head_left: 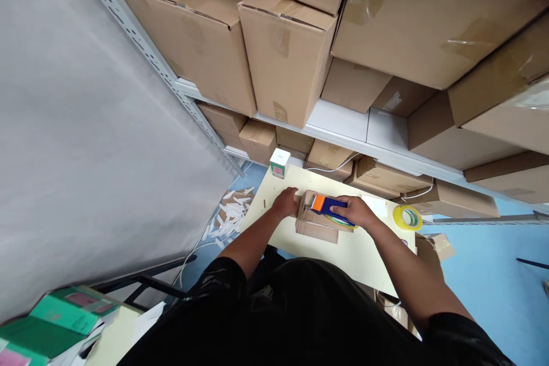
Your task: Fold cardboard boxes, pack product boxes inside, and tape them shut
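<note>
On the pale yellow table lies a small cardboard box (317, 233), with a flap towards me. My right hand (355, 211) is wrapped round a blue tape dispenser (328, 205) with an orange front end, which sits over the top of the box. Part of the tape roll shows under the dispenser as a yellow and green rim. At the box's left end, my left hand (286, 203) grips its side, with the fingertips partly hidden.
A green and white carton (279, 163) stands at the table's far left corner. A yellow tape roll (407, 217) lies at the right edge of the table (360, 257). Beyond are shelves of cardboard boxes (283, 57). White scraps (231, 214) litter the floor at left.
</note>
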Motion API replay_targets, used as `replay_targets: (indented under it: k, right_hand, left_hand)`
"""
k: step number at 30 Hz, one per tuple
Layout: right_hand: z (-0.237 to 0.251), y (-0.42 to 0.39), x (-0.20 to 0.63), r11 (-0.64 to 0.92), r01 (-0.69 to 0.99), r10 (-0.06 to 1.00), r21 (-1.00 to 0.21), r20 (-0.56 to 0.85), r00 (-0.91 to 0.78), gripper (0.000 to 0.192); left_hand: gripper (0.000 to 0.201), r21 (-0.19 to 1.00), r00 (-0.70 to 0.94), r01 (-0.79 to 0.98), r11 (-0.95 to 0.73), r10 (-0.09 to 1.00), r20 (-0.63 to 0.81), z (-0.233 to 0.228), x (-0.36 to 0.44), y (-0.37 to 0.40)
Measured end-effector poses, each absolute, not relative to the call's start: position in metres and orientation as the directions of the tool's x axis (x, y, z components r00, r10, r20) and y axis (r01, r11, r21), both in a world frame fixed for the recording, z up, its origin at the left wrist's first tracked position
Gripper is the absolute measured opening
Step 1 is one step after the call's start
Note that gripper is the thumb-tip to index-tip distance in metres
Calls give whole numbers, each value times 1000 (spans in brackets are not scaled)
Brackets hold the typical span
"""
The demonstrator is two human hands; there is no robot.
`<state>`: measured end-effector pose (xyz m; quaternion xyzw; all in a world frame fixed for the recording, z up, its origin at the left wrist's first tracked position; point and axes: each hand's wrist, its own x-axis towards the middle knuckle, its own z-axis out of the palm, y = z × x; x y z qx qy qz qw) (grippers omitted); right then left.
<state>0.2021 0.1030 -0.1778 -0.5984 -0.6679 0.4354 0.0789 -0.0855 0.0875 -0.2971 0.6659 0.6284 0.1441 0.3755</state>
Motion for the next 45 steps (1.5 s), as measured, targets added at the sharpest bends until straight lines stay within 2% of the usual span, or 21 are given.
replay_targets:
  k: [2,4,6,8,13,17,20,23,26,28,31,33,35,38,41,45]
  right_hand:
    - [-180,103,203,-101,720,869,-687,-413,-273,37]
    - [-182,104,204,-91,715,867,-693,-408,-286,37]
    - [-183,105,205,-77,719,865,-690,-406,-297,37]
    - [-183,106,204,-71,737,865,-672,-410,-291,37]
    - [-181,111,206,-60,759,851,-648,-431,-300,40]
    - [-183,112,217,-94,738,831,-668,-461,-312,41]
    - [-183,113,222,-137,715,824,-686,-479,-302,41]
    - [-181,114,221,-137,737,833,-662,-479,-277,40]
    - [-179,116,216,-119,763,834,-635,-481,-271,37]
    - [-180,118,215,-126,764,831,-633,-487,-267,36]
    - [-181,119,214,-125,766,829,-630,-490,-268,36]
    - [-180,120,212,-124,771,824,-624,-498,-270,34]
    - [-178,122,210,-123,780,819,-614,-506,-270,34]
    - [-174,124,205,-105,802,817,-589,-510,-268,33]
    - [-171,127,200,-79,831,816,-551,-514,-264,33]
    - [-170,130,198,-53,852,807,-521,-525,-272,35]
  left_hand:
    - [85,714,362,681,-161,922,-137,-288,-89,88]
    - [108,699,553,614,-367,832,-50,-281,-84,87]
    - [127,651,618,622,-435,783,-68,-280,-72,84]
    - [131,582,598,678,-448,797,-83,-282,-60,81]
    - [121,409,586,746,-525,810,-30,-292,-52,78]
    - [116,338,601,757,-559,799,-25,-294,-56,79]
    - [114,344,607,751,-564,794,-24,-291,-55,81]
    - [112,395,607,748,-533,791,-82,-286,-55,86]
    - [97,481,619,727,-490,771,-150,-280,-59,92]
    - [89,512,621,707,-487,774,-122,-279,-63,92]
    - [91,529,560,718,-452,827,-52,-282,-64,85]
    - [85,543,469,758,-361,881,-70,-284,-62,79]
    - [75,528,395,802,-281,912,-114,-285,-59,76]
    - [66,448,406,843,-298,899,-166,-287,-57,76]
    - [63,371,425,867,-333,883,-201,-291,-56,78]
    - [64,333,410,885,-326,885,-221,-295,-56,79]
